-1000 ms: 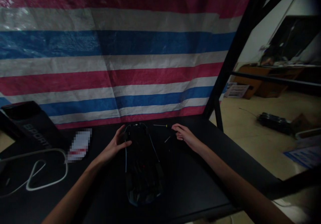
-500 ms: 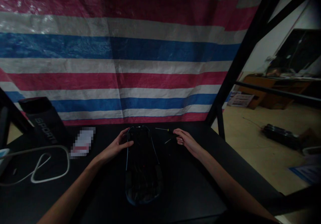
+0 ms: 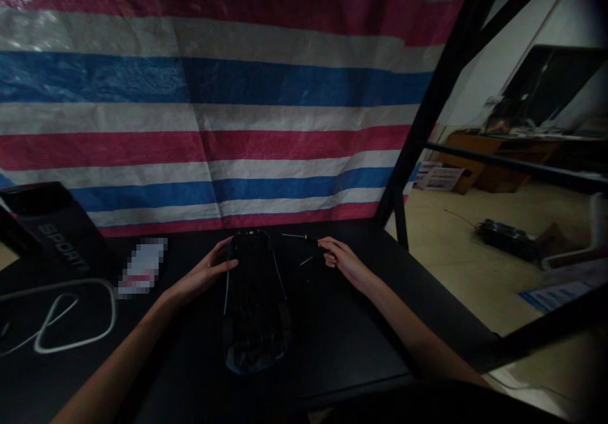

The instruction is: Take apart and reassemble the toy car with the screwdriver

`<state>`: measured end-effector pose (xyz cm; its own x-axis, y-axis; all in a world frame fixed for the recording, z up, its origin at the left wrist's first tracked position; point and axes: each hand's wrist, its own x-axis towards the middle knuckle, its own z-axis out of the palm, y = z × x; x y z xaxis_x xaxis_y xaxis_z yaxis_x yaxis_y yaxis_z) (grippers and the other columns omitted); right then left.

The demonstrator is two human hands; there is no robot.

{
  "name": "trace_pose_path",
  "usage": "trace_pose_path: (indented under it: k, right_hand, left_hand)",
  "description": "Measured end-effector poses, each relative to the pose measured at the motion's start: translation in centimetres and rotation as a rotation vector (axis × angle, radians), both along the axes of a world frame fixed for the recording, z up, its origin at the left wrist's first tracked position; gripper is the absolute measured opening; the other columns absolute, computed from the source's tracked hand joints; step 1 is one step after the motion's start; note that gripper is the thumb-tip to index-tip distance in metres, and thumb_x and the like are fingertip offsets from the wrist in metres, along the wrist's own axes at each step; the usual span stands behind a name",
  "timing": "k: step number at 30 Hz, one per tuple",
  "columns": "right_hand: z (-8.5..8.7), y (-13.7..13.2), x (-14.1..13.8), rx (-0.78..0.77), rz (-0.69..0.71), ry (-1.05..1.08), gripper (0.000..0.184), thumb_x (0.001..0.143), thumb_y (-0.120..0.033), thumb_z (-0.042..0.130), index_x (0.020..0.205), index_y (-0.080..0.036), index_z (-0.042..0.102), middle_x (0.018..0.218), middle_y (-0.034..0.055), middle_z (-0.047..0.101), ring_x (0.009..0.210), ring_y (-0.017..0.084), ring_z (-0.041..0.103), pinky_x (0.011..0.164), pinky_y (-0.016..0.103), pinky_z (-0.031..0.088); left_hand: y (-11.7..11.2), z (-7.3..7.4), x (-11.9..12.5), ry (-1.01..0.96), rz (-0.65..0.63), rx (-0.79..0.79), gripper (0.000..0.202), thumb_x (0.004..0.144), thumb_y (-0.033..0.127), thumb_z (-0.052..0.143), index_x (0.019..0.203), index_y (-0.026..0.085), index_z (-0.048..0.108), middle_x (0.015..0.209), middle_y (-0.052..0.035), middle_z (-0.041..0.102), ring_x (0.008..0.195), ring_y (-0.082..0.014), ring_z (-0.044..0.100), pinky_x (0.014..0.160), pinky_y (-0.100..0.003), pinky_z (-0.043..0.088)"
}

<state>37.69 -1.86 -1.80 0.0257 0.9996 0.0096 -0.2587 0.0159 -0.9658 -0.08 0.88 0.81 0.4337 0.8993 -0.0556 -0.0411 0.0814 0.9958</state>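
A dark toy car (image 3: 254, 297) with blue edging lies upside down on the black table, its wheels and underside facing up. My left hand (image 3: 213, 269) grips its left side near the far end, thumb resting over the underside. To the right of the car, my right hand (image 3: 336, 254) is closed around the handle of a screwdriver (image 3: 295, 236), which has a thin metal shaft and a yellow band; the shaft points left toward the car. Just below it is a second thin metal shaft (image 3: 306, 261), whose other end is lost in the dark by my fingers. A tiny speck (image 3: 307, 281) lies nearby.
At the left stand a black box marked SPORTS (image 3: 61, 234), a blurred-out pale flat item (image 3: 142, 268) and a looped white cable (image 3: 114, 313). Striped plastic sheeting (image 3: 285, 82) hangs behind the table (image 3: 351, 348). A black metal frame (image 3: 418, 133) rises at the right.
The whole view has shifted slightly to the right, so everything appears further left. Both hands keep about the same places relative to the toy car and the screwdriver.
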Motion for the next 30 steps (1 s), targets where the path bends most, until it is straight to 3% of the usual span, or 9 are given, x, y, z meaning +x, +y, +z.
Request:
trace_pose_path:
  k: [13,24,30]
  right_hand:
    - [0.0,0.0,0.0,-0.019,0.028,-0.003,0.041,0.071,-0.053,0.084,0.087,-0.019,0.067,0.067,-0.0064,0.039,0.058,0.009,0.031,0.053,0.026,0.024]
    - [0.8,-0.5,-0.5,-0.045,0.005,0.0,0.041,0.072,-0.054,0.084,0.085,-0.019,0.067,0.067,-0.0046,0.042,0.057,0.009,0.033,0.054,0.028,0.024]
    - [0.5,-0.5,0.0,-0.065,-0.011,-0.019,0.042,0.076,-0.057,0.08,0.089,-0.019,0.067,0.067,-0.0047,0.04,0.059,0.01,0.033,0.056,0.028,0.028]
  left_hand:
    - [-0.2,-0.1,-0.4,-0.033,-0.05,0.026,0.07,0.089,0.029,0.069,0.154,0.031,0.044,0.165,-0.0075,0.045,0.149,-0.0358,0.043,0.12,-0.048,0.038]
    - [0.3,-0.6,-1.1,-0.001,-0.079,0.009,0.071,0.09,0.029,0.071,0.155,0.037,0.045,0.165,-0.0028,0.045,0.154,-0.0361,0.035,0.122,-0.05,0.035]
    - [0.4,0.1,-1.0,0.033,-0.071,-0.032,0.077,0.085,0.032,0.079,0.155,0.037,0.046,0.167,-0.0045,0.042,0.153,-0.0366,0.036,0.123,-0.05,0.034]
